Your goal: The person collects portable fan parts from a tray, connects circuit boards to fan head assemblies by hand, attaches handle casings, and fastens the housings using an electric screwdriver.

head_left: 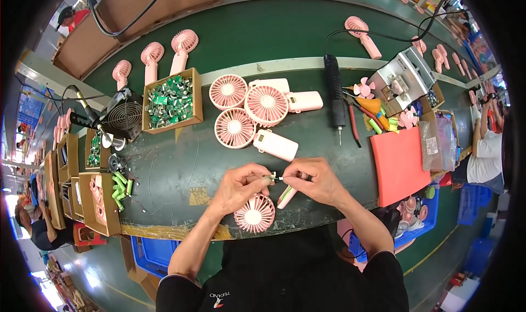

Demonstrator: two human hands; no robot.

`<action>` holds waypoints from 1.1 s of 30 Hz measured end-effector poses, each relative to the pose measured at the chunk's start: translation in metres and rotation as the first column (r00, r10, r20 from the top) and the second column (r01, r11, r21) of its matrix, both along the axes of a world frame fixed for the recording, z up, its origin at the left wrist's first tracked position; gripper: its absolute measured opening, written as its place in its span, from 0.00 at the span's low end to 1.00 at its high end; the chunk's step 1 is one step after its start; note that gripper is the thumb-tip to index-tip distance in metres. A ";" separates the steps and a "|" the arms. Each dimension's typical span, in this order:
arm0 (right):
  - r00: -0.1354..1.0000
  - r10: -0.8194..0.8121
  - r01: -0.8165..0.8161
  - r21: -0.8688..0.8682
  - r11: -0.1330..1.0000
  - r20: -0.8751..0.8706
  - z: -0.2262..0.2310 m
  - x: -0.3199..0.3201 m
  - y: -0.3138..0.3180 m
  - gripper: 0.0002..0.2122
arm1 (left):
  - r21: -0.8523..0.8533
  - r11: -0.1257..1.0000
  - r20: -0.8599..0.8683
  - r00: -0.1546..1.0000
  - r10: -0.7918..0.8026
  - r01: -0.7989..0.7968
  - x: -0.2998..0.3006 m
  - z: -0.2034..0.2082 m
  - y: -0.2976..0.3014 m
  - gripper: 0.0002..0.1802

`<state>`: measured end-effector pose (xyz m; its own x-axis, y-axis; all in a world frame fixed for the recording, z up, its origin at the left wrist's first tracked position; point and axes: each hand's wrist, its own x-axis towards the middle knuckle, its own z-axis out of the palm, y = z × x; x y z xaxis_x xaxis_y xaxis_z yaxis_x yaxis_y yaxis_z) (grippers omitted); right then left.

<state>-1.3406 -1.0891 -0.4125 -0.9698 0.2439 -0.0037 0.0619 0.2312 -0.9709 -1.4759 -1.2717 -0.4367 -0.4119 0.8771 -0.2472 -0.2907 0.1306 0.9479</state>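
At a worn dark-green workbench [164, 161], 2 bare hands work over a pink handheld fan [255, 213].
L hand [244, 187] nearly closed, thumb & fingertips pinching a small part [272, 177]; R hand [313, 180] also nearly closed, w/ a tiny whitish piece [281, 178] btwn thumb & index; both too small to ID. Fan's round grille lies nr bench's front edge, just below L hand; a slim pink handle piece [286, 197] slants below R hand. Beyond: 3 more pink fans [266, 105] grouped, cardboard box [198, 98] of green circuit boards [171, 99] to their L, black elec. screwdriver [334, 87] to their R.
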 end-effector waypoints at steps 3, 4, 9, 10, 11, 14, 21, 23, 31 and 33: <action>0.999 -0.005 0.005 0.005 1.000 -0.040 0.000 0.000 0.000 0.03 | -0.047 0.999 -0.041 0.999 0.009 -0.011 0.002 0.006 0.000 0.08; 0.999 -0.005 0.005 0.004 1.000 -0.039 0.003 -0.001 0.000 0.03 | -0.048 0.999 -0.040 0.999 0.010 -0.012 0.002 0.008 -0.001 0.08; 0.994 0.067 -0.057 -0.115 0.992 0.085 0.015 -0.003 0.001 0.03 | 0.023 0.998 -0.238 0.970 0.056 -0.052 0.005 0.019 -0.002 0.08; 0.994 0.066 -0.055 -0.116 0.992 0.089 0.015 -0.003 0.000 0.03 | 0.021 0.998 -0.234 0.971 0.055 -0.051 0.005 0.022 -0.002 0.08; 0.990 0.075 -0.054 -0.172 0.984 0.116 0.015 -0.004 -0.001 0.03 | 0.051 0.998 -0.349 0.936 0.053 -0.038 0.005 0.025 -0.001 0.09; 0.987 0.086 -0.052 -0.237 0.970 0.137 0.013 -0.003 -0.004 0.03 | 0.086 0.996 -0.474 0.877 0.072 -0.036 0.007 0.026 -0.003 0.10; 0.999 0.008 -0.008 -0.006 1.000 -0.047 0.010 -0.002 -0.015 0.04 | 0.064 0.992 -0.332 0.935 0.125 -0.109 0.011 0.024 -0.008 0.09; 0.989 0.027 -0.007 0.130 0.991 -0.148 0.004 -0.004 -0.014 0.03 | 0.059 0.991 -0.221 0.966 0.134 -0.124 0.010 0.021 -0.009 0.10; 0.924 0.149 0.014 0.420 0.908 -0.353 0.003 -0.010 -0.010 0.04 | 0.024 0.992 0.091 0.989 0.118 -0.121 0.003 0.015 -0.009 0.14; 0.903 0.230 -0.009 0.520 0.854 -0.362 0.003 -0.010 -0.009 0.07 | 0.015 0.989 0.135 0.980 0.144 -0.148 0.003 0.022 -0.004 0.12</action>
